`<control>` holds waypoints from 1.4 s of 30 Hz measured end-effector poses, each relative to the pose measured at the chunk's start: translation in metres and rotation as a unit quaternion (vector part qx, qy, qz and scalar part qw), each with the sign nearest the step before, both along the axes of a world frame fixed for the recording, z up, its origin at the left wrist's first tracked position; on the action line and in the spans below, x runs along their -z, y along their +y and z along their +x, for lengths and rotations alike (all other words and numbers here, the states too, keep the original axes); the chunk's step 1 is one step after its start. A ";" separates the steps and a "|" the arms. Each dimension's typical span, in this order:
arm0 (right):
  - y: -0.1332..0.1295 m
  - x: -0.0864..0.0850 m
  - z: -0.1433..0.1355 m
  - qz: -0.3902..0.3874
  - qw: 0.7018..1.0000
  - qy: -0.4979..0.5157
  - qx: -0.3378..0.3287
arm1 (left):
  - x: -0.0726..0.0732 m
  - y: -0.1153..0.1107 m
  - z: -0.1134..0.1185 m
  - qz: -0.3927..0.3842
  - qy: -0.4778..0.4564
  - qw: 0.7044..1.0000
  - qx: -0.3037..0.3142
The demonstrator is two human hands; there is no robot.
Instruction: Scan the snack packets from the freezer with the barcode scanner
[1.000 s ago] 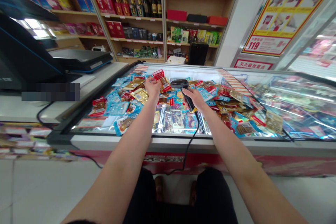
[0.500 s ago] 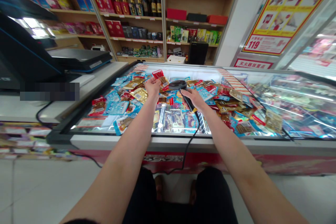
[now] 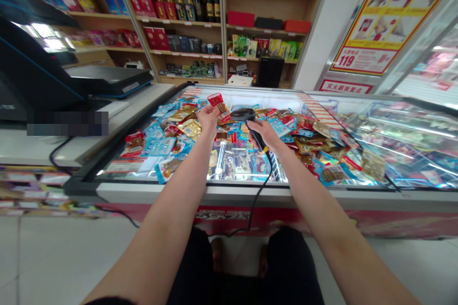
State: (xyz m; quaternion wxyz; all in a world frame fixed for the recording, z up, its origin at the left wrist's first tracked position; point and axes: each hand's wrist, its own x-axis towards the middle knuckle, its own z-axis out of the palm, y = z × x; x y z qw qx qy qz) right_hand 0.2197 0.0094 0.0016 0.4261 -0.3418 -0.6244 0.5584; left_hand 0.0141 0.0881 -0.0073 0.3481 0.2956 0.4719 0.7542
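Note:
My left hand (image 3: 208, 119) pinches a red snack packet (image 3: 216, 100) with a clear lower part, held just above the heap. Wrapped round the handle of a black barcode scanner (image 3: 243, 114) is my right hand (image 3: 264, 133). The scanner's head points left, close beside the packet. Its black cable (image 3: 263, 183) hangs over the freezer's front edge. Under both hands, blue, red and gold snack packets (image 3: 159, 147) lie spread on the glass top of a chest freezer (image 3: 186, 189). More packets (image 3: 315, 143) are heaped to the right of the scanner.
On the left stands a counter (image 3: 46, 150) with a black scale terminal (image 3: 32, 76) and its flat platform (image 3: 110, 76). Shelves (image 3: 179, 21) with bottles and boxes line the back. A second freezer section (image 3: 404, 138) extends right, below a red and yellow poster (image 3: 393, 24).
Almost nothing differs. My right hand and the scanner have shifted very slightly; the red packet stays in my left hand.

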 end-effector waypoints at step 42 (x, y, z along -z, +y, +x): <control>-0.004 -0.006 0.002 -0.003 1.000 0.005 -0.002 | 0.005 0.006 -0.003 0.014 0.033 0.999 -0.012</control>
